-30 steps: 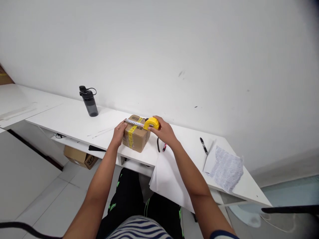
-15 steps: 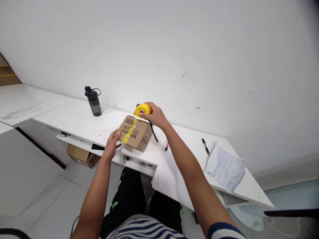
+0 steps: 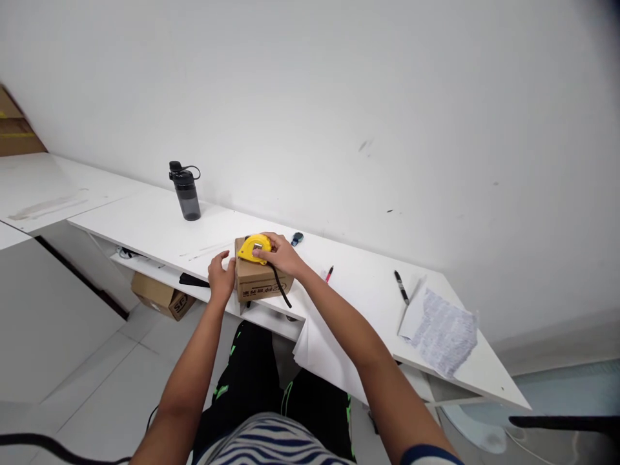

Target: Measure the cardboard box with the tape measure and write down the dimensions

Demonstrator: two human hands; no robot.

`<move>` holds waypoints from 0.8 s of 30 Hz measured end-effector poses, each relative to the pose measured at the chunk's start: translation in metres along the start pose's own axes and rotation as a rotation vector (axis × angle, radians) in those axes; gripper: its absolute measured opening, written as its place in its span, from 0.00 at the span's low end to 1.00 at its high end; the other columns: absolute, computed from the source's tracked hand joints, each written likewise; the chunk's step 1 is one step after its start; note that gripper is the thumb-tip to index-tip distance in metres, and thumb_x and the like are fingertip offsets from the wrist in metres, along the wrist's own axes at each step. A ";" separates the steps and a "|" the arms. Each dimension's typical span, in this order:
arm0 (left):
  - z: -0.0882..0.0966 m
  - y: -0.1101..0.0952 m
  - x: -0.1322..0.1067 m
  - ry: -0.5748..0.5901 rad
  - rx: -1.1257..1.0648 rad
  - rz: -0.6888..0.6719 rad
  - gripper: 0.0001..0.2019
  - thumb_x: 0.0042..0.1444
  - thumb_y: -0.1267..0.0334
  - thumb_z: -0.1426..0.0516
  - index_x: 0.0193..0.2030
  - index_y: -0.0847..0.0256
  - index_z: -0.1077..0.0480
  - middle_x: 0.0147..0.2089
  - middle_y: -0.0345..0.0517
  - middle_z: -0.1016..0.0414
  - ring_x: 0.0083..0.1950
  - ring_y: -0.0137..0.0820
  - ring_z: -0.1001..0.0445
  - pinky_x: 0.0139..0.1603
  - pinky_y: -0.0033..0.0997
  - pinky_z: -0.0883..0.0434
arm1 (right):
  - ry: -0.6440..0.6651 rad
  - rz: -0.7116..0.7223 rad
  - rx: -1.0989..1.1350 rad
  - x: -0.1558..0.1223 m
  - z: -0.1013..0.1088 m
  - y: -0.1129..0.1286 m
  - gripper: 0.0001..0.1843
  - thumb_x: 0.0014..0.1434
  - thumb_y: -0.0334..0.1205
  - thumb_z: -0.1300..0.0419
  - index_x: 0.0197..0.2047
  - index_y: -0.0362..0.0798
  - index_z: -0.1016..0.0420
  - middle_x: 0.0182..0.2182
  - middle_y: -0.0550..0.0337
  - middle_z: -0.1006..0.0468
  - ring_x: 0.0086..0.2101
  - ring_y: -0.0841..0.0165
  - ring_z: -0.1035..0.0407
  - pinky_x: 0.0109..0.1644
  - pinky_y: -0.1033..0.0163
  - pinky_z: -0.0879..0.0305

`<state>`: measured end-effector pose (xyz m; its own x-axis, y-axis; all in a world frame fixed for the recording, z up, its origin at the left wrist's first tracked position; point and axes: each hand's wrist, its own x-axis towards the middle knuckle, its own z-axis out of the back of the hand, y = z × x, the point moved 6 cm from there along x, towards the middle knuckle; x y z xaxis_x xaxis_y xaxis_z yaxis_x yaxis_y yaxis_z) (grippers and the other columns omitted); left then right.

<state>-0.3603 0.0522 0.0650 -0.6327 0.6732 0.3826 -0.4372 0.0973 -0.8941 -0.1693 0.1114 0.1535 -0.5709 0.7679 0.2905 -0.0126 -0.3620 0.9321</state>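
A small brown cardboard box (image 3: pixel 264 286) stands near the front edge of the white desk (image 3: pixel 145 226). My right hand (image 3: pixel 283 253) grips a yellow tape measure (image 3: pixel 254 248) and holds it on top of the box; its black strap hangs down the box's front. My left hand (image 3: pixel 221 276) rests against the box's left side, fingers curled around its edge.
A dark water bottle (image 3: pixel 186 191) stands at the back left. A small blue object (image 3: pixel 297 238), a red pen (image 3: pixel 329 274), a black marker (image 3: pixel 401 286) and printed papers (image 3: pixel 443 332) lie to the right. A white sheet (image 3: pixel 329 349) overhangs the desk edge. Another carton (image 3: pixel 162 298) sits on the floor.
The tape blade that lay stretched over the box is gone. The box has been turned and pulled nearer the desk edge. My right hand lifted the tape measure, then brought it down onto the box's top.
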 end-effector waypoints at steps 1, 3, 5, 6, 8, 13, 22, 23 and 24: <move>-0.001 -0.004 0.000 0.015 -0.077 0.038 0.16 0.58 0.55 0.44 0.48 0.61 0.27 0.52 0.55 0.24 0.57 0.44 0.29 0.62 0.49 0.36 | -0.032 0.005 -0.016 0.002 0.001 -0.001 0.31 0.49 0.49 0.31 0.54 0.50 0.31 0.49 0.56 0.24 0.47 0.65 0.28 0.53 0.59 0.32; -0.003 -0.013 -0.005 0.075 -0.249 0.107 0.20 0.61 0.49 0.48 0.51 0.61 0.28 0.54 0.54 0.25 0.58 0.42 0.28 0.61 0.45 0.34 | -0.052 0.001 -0.032 0.008 0.004 -0.004 0.31 0.51 0.50 0.33 0.56 0.49 0.32 0.49 0.55 0.24 0.46 0.65 0.28 0.52 0.59 0.31; -0.008 -0.023 -0.017 0.164 -0.368 0.147 0.25 0.62 0.45 0.50 0.58 0.59 0.32 0.62 0.53 0.31 0.64 0.42 0.33 0.64 0.44 0.36 | -0.004 0.008 -0.092 0.014 0.006 -0.002 0.31 0.52 0.50 0.34 0.57 0.50 0.33 0.49 0.56 0.24 0.47 0.65 0.29 0.53 0.57 0.32; -0.012 -0.027 -0.023 0.212 -0.400 0.164 0.27 0.62 0.44 0.48 0.62 0.57 0.36 0.66 0.52 0.35 0.67 0.42 0.36 0.65 0.43 0.38 | 0.027 0.024 -0.143 0.017 0.006 0.002 0.31 0.52 0.50 0.35 0.58 0.51 0.33 0.49 0.57 0.24 0.47 0.65 0.29 0.54 0.57 0.33; -0.018 -0.034 -0.033 0.275 -0.432 0.189 0.34 0.58 0.45 0.43 0.68 0.55 0.43 0.71 0.52 0.42 0.70 0.43 0.41 0.67 0.42 0.39 | 0.092 0.079 -0.265 0.022 0.004 0.014 0.31 0.53 0.48 0.35 0.60 0.53 0.33 0.52 0.58 0.25 0.49 0.64 0.31 0.56 0.55 0.35; -0.029 -0.038 -0.035 0.341 -0.510 0.185 0.41 0.56 0.53 0.40 0.73 0.52 0.55 0.71 0.50 0.42 0.69 0.42 0.39 0.67 0.43 0.39 | 0.249 0.221 -0.488 0.029 -0.007 0.041 0.29 0.57 0.44 0.39 0.62 0.53 0.35 0.56 0.55 0.28 0.51 0.61 0.32 0.57 0.53 0.39; -0.032 -0.032 -0.017 0.369 -0.410 0.115 0.31 0.57 0.55 0.43 0.68 0.54 0.39 0.69 0.43 0.37 0.70 0.44 0.41 0.70 0.43 0.43 | 0.176 0.204 -0.513 0.029 0.006 0.028 0.31 0.58 0.48 0.40 0.64 0.53 0.37 0.56 0.56 0.27 0.49 0.61 0.32 0.55 0.54 0.38; -0.033 -0.032 -0.016 0.371 -0.410 0.110 0.31 0.57 0.55 0.43 0.68 0.54 0.39 0.69 0.43 0.37 0.70 0.44 0.41 0.70 0.43 0.43 | 0.170 0.199 -0.521 0.028 0.007 0.027 0.31 0.58 0.49 0.40 0.64 0.53 0.37 0.56 0.56 0.27 0.49 0.60 0.32 0.55 0.54 0.38; -0.034 -0.032 -0.015 0.374 -0.409 0.106 0.31 0.57 0.55 0.43 0.68 0.54 0.39 0.69 0.42 0.37 0.70 0.44 0.40 0.71 0.43 0.44 | 0.163 0.192 -0.536 0.027 0.009 0.025 0.31 0.58 0.49 0.40 0.64 0.53 0.37 0.56 0.56 0.27 0.49 0.60 0.32 0.55 0.54 0.38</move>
<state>-0.3152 0.0640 0.0799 -0.3578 0.9015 0.2436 -0.0527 0.2409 -0.9691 -0.1781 0.1276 0.1870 -0.7221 0.5866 0.3667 -0.2851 -0.7353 0.6148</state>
